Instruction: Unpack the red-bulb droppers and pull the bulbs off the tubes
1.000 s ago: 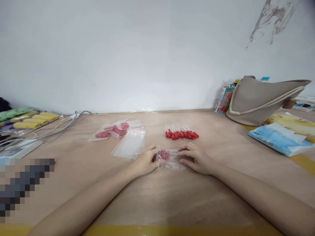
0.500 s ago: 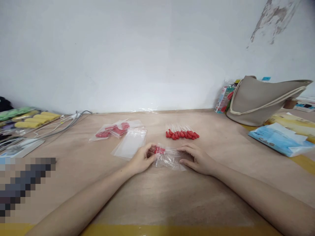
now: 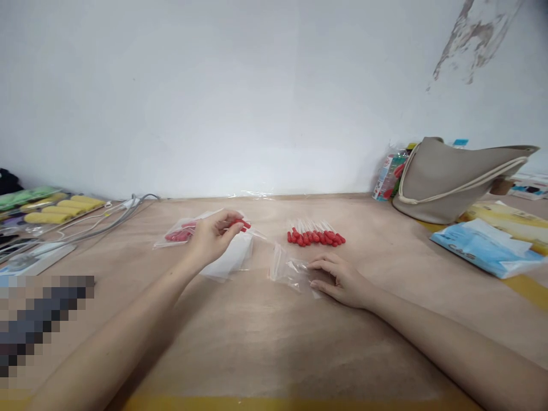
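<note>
Where legible, reads "C&S" on the blue tissue pack [image 3: 466, 250] at the right of the worktop [image 3: 265, 354]. Cannot make out the print on the wrapped package [image 3: 384, 178] beside the grey corded bag [image 3: 449, 180]. With the left hand [image 3: 214, 235] closed, grips a few red-tipped sticks [image 3: 245, 225] between thumb and fingers, above the flat clear bags [image 3: 229, 257]. With the right hand [image 3: 345, 279], thumb and fingers parted, touches one end of a crumpled clear bag [image 3: 287, 271] on the worktop. Can see, just beyond, a row of matching sticks [image 3: 315, 236].
</note>
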### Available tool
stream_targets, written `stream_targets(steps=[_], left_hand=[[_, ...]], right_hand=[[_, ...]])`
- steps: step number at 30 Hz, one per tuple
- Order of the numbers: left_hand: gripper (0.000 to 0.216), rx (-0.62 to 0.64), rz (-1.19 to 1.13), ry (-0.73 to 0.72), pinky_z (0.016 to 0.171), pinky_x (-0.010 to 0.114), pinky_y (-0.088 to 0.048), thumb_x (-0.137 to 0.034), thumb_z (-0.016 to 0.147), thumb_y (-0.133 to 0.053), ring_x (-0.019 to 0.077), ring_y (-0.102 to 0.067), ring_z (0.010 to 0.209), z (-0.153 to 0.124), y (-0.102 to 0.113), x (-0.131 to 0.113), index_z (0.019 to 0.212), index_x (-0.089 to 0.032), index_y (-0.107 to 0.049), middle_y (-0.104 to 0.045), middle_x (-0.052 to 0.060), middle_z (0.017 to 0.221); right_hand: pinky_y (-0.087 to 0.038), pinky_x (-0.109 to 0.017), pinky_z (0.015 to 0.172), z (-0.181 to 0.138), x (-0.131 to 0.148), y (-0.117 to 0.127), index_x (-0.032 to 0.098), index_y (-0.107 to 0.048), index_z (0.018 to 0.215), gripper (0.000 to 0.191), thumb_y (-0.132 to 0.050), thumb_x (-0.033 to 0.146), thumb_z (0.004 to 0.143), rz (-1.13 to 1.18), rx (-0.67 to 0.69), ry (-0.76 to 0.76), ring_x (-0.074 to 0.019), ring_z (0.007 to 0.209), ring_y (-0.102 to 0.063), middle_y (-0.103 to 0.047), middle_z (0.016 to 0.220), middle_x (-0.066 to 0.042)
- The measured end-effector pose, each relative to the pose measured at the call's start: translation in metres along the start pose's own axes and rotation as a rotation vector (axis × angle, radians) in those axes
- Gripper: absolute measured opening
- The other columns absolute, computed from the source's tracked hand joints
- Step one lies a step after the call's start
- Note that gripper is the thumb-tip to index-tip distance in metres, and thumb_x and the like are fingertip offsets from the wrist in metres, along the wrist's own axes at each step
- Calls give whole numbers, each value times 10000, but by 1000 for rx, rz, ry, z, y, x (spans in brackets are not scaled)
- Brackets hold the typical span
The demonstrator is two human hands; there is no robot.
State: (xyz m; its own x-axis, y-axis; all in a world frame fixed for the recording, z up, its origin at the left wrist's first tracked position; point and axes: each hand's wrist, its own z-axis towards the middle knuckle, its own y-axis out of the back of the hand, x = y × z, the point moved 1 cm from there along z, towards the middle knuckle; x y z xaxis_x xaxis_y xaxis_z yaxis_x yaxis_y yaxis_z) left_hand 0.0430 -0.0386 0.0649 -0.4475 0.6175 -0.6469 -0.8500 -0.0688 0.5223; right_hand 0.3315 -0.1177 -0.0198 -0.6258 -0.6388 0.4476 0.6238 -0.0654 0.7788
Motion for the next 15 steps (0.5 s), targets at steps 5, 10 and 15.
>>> stream_targets(steps=[5,10,15], left_hand=[[188,-94,205,-202,732,253,-528,-231,838,-520,133,-619,842,17,-18,-7,1012,-178,-567,-647,36,957],[147,-73,405,-405,765,272,-490,-236,870,-474,145,-605,848,28,-53,15,946,-175,-584,-648,45,922],[196,193,451,-456,789,299,-466,-209,890,-424,173,-602,881,27,-97,45,983,-171,-592,-638,77,971]], right_hand=[[-448,-358,823,0,1,0,197,-570,1072,283,-560,302,810,13,-3,1,-192,942,-540,-575,1031,-98],[-447,-356,835,1,0,-1,195,-580,1062,278,-575,290,801,13,0,16,-195,957,-543,-582,1036,-97],[-451,-352,824,2,1,-1,194,-589,1043,262,-570,300,804,9,-6,13,-189,936,-550,-592,1019,-91]])
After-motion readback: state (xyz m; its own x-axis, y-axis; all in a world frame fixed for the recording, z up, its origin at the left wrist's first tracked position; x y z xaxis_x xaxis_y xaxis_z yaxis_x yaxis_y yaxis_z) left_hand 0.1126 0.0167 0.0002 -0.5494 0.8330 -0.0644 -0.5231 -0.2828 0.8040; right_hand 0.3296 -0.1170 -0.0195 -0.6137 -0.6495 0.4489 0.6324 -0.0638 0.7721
